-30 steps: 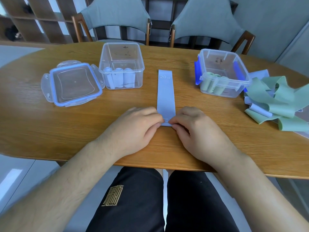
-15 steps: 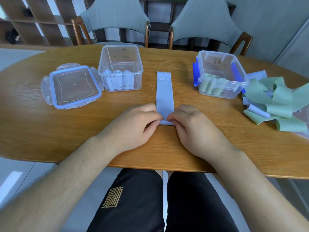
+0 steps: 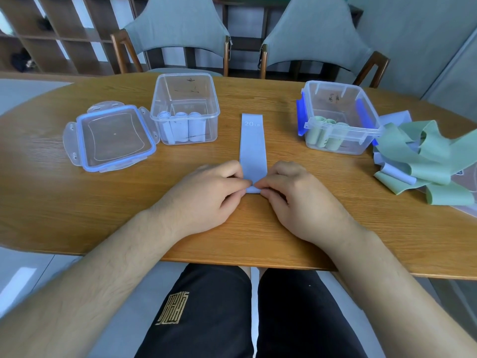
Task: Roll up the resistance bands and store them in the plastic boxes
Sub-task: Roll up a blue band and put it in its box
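Note:
A light blue resistance band (image 3: 252, 146) marked 20 LB lies flat and straight on the wooden table (image 3: 77, 202), running away from me. Its near end is curled into a small roll. My left hand (image 3: 206, 196) and my right hand (image 3: 299, 200) pinch that roll from either side with thumbs and fingertips. A clear plastic box (image 3: 184, 109) at the back left holds three rolled blue bands. Another clear box (image 3: 338, 117) with blue latches at the back right holds rolled green bands.
A clear lid (image 3: 111, 136) with a blue seal lies left of the left box. A loose heap of green and blue bands (image 3: 423, 161) sits at the right edge of the table. Two grey chairs (image 3: 178, 29) stand behind the table.
The near end of the blue band has been turned a little further into a roll. Both hands stay at the same spot on the band.

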Demonstrator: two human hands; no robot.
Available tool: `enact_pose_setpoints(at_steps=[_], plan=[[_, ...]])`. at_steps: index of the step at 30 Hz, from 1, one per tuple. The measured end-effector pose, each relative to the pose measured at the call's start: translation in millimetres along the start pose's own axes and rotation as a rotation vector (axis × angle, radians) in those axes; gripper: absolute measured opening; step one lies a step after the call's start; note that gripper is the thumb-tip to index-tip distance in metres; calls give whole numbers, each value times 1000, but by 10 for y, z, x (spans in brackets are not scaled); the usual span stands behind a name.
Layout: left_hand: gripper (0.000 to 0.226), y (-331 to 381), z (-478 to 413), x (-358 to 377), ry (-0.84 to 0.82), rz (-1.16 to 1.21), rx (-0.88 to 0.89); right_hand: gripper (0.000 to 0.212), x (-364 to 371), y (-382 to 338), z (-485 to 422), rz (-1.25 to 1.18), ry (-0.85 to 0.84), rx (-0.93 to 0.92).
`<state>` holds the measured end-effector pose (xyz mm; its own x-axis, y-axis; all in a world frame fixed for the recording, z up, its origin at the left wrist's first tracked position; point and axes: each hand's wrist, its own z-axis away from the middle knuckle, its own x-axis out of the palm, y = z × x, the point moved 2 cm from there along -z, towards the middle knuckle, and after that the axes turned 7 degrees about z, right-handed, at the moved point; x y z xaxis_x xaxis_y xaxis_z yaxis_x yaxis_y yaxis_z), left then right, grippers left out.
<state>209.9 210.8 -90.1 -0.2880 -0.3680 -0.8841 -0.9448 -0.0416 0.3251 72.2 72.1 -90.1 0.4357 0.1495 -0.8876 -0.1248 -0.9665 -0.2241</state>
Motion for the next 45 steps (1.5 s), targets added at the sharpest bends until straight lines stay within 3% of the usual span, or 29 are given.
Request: enact_pose_setpoints(at_steps=[4,27,45], plan=[[40,-23,-26,4,-32,-1,9,13,-34,12,-49,-12,-25,-5],[17,-96,-137,-10,31,129,-53,16,-4,41,-127,27,-24,24],[22,-167,-234,13,43,166,-28,18,44,123,-242,-2,-5,46]])
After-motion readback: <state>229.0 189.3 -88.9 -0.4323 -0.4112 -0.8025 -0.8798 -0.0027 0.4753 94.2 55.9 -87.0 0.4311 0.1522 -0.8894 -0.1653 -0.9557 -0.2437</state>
